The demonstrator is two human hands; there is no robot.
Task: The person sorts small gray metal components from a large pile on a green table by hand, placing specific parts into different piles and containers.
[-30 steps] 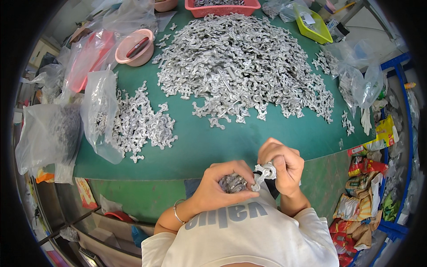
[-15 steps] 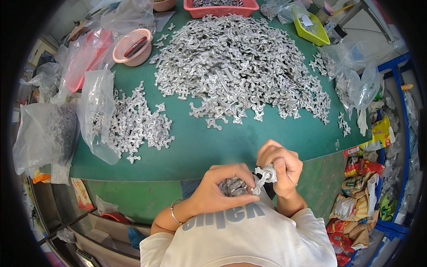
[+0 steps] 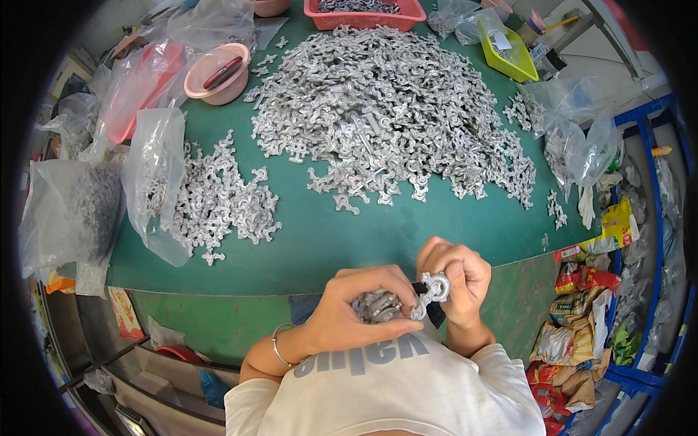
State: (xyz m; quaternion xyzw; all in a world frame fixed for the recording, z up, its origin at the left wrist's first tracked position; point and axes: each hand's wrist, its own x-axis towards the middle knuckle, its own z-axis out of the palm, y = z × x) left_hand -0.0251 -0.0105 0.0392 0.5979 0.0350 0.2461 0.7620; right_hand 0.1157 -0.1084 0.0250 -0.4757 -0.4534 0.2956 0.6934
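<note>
Close to my body, my left hand (image 3: 340, 314) is closed round several small silver-grey metal castings (image 3: 378, 307) resting in its palm. Its thumb and fingertips reach one more metal casting (image 3: 436, 288), a piece with a ring-shaped part, held between both hands. My right hand (image 3: 463, 282) has its fingers curled, and its thumb presses by the ring end of that casting. A small dark spot shows beside the casting; what it is I cannot make out. Beyond my hands, a big heap of like castings (image 3: 385, 109) covers the green table (image 3: 320, 247).
A smaller pile of castings (image 3: 227, 196) lies at the left beside clear plastic bags (image 3: 151, 185). Farther back stand a pink bowl (image 3: 233, 91) with a red-and-black tool (image 3: 222, 73), a red basket (image 3: 363, 19) and a yellow-green basket (image 3: 509, 62). Blue shelving (image 3: 658, 218) is at right.
The casting between my hands has turned slightly, and a dark spot now shows beside it. My right hand has shifted a little; the left still holds its castings.
</note>
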